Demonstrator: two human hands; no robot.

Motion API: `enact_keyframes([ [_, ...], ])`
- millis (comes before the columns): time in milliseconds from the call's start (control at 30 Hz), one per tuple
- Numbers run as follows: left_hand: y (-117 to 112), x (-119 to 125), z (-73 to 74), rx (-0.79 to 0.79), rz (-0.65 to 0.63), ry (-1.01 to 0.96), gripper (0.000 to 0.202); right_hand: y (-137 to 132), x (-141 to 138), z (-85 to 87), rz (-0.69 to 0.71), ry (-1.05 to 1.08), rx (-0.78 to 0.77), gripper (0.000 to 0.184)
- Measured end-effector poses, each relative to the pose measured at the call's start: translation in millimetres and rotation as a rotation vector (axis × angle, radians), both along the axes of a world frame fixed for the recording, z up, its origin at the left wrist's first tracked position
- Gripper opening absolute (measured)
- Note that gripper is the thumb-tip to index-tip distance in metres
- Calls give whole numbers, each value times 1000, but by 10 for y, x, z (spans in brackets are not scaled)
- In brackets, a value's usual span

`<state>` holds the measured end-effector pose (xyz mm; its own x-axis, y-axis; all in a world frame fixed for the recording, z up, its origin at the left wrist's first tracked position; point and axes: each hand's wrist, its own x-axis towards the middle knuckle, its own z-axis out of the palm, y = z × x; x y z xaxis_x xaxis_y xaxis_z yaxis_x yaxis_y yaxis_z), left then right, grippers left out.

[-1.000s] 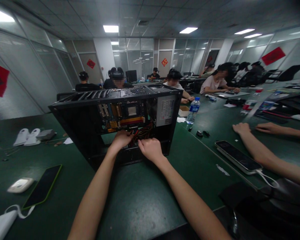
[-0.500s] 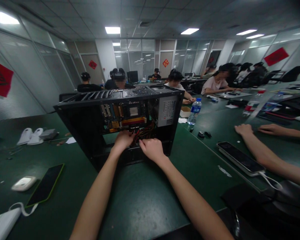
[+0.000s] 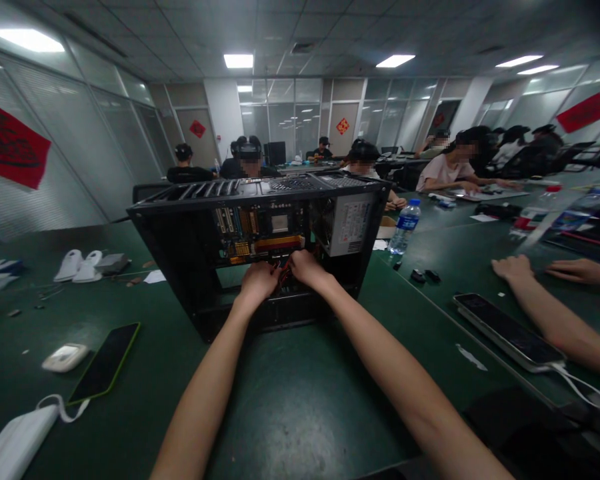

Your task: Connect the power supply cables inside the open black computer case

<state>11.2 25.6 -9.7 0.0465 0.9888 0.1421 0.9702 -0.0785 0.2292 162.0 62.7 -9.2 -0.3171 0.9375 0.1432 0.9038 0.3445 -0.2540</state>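
Note:
An open black computer case [image 3: 170, 253] stands on the green table in front of me. Inside it are a motherboard [image 3: 280, 224] and, at the upper right, a silver power supply [image 3: 353, 225]. Both of my hands are inside the case, just below the motherboard. My left hand [image 3: 261, 281] is closed, with its fingertips on thin red and dark cables [image 3: 283, 272]. Close beside it, my right hand [image 3: 307, 268] pinches the same bundle from the right. The fingertips and the cable ends are partly hidden.
On the left lie a phone [image 3: 105, 363], a white power bank [image 3: 17, 443] and a small white case [image 3: 65, 358]. To the right are a water bottle [image 3: 405, 227], another phone on a charger [image 3: 507, 331] and a neighbour's hands [image 3: 515, 267]. People sit at tables beyond.
My right hand has moved up and in, from the case's lower edge to the cables beside my left hand. The left hand stays at the cables. The whole view has shifted slightly.

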Motion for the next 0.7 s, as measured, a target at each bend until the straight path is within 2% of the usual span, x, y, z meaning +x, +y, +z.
enact_keyframes([
  [233, 2, 22, -42, 26, -8, 21, 43, 37, 15, -113, 25, -17, 59, 31],
  [500, -41, 33, 5, 25, -34, 15, 42, -49, 10, -49, 27, -27, 46, 35],
  [700, -145, 66, 49, 73, -18, 43, 46, -165, -4, -44, -25, -26, 123, 34],
])
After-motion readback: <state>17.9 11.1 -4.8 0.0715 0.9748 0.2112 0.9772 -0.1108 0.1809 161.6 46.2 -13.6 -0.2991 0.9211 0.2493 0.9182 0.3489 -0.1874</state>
